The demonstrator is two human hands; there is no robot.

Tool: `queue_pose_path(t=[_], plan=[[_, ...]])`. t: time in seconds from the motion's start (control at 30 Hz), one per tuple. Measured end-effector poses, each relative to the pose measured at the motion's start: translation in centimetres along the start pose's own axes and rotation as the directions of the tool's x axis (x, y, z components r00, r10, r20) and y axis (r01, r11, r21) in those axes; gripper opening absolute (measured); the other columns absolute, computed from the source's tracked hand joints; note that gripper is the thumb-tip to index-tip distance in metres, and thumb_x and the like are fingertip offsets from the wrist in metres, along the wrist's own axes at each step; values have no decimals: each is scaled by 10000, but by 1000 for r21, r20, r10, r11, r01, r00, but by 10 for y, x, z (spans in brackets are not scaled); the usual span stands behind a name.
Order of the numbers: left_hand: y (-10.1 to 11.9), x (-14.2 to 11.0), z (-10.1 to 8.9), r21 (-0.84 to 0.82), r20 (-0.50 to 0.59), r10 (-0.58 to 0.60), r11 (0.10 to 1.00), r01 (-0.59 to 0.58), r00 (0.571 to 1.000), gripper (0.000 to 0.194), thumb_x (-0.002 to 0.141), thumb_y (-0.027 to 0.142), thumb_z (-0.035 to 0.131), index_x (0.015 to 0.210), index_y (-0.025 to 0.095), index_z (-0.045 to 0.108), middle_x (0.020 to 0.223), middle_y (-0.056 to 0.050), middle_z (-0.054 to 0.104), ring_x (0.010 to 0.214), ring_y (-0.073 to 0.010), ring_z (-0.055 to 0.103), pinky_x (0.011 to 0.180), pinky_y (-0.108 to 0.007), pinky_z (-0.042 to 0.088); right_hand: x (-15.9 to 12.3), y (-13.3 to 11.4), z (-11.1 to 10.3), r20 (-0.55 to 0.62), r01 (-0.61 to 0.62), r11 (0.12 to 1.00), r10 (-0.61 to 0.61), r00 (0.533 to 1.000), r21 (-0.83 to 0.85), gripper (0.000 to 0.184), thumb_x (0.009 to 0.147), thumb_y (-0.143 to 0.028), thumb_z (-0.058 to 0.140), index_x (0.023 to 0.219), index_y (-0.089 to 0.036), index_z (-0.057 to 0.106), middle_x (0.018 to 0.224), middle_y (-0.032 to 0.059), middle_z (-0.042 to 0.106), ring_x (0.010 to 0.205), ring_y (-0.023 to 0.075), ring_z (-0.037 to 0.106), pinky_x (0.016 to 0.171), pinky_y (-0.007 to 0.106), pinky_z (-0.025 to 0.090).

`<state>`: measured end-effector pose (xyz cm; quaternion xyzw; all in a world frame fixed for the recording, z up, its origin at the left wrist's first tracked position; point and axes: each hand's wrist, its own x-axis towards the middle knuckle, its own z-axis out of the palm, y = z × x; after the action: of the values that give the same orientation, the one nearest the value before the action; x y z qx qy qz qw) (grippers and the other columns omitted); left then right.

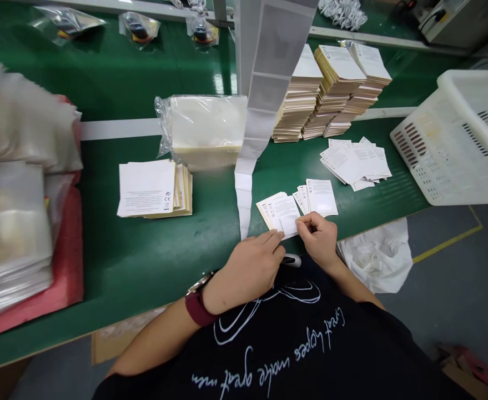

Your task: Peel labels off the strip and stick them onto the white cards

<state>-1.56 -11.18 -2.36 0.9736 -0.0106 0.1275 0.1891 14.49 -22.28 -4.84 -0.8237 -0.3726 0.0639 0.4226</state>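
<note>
A fanned row of printed white cards [283, 208] lies on the green table in front of me. Over the lower part of the front card is a small pale sticker label [287, 224]. My right hand [319, 239] pinches the label's right edge between thumb and forefinger. My left hand [250, 272] is closed, its fingertips pressed together at the label's left end, against the card. Beside them, more overlapping cards [322, 197] lie to the right. A strip of silvery labels [244, 183] hangs down to the table just beyond my left hand.
A stack of cards [146, 189] and a bagged white pack [208, 125] are on the left. Tall card stacks [337, 91] and loose cards [358, 161] lie to the right, near a white basket [447, 144]. Plastic bags [10, 222] fill the far left.
</note>
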Motion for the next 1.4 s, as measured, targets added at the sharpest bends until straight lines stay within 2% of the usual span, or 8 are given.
queue_pose_path(t=[0.13,0.33,0.47,0.7,0.8,0.97,1.17,1.4], plan=[[1,2,-2,19,50,-31,999,30,998,125,871,112,481,818,136,592,1124,-140,658,952,-252,667,698,-378,599,-2,1,0,12,-2,1000,2,1000,-7,164,810,-232,569,650,-206,598,544,-52,577,482,94,469,528,236,396],[1,2,-1,9,22,7,1000,-7,1000,177,889,112,479,930,106,651,1335,-138,607,1174,-277,618,928,-411,574,-4,4,2,31,50,991,-46,998,-127,204,840,-258,548,643,-222,589,579,-23,598,537,123,516,582,270,418],[1,1,1,5,33,-20,1000,20,999,196,887,105,468,928,106,660,1309,-143,630,1188,-273,616,895,-403,590,-4,2,2,34,137,964,-133,991,-226,220,841,-224,524,626,-225,569,565,-13,586,554,134,508,610,286,405],[2,3,1,3,33,-29,1000,29,999,200,878,97,467,930,94,660,1262,-147,658,1189,-264,615,884,-388,597,-9,0,7,62,308,803,-323,944,-511,295,896,-230,480,614,-221,568,542,27,574,568,162,494,617,330,317],[3,2,2,1,31,-44,999,44,999,199,884,96,458,897,99,657,1242,-141,670,1161,-257,630,894,-396,593,-6,2,6,70,246,765,-255,964,-595,335,937,-336,477,646,-208,583,566,48,601,565,168,500,608,328,288],[1,3,4,1,19,-40,999,40,999,224,878,88,453,936,90,670,1226,-134,681,1121,-255,651,885,-404,592,5,5,-2,-10,-10,763,4,1000,-647,317,929,-449,511,856,-169,639,634,88,653,577,202,542,574,313,246],[3,6,2,35,-5,-33,999,33,999,239,870,95,465,950,75,690,1191,-149,695,1092,-258,666,897,-402,583,4,-3,-11,61,31,932,-10,998,-362,337,956,-416,461,1151,-204,636,842,65,728,779,214,641,666,300,378],[8,5,6,68,-4,-59,996,59,998,220,884,111,481,939,88,692,1231,-151,677,1143,-273,647,915,-429,573,9,-1,-12,143,-56,951,103,984,-306,247,813,-471,655,866,-232,622,717,-21,637,665,157,566,616,267,343]])
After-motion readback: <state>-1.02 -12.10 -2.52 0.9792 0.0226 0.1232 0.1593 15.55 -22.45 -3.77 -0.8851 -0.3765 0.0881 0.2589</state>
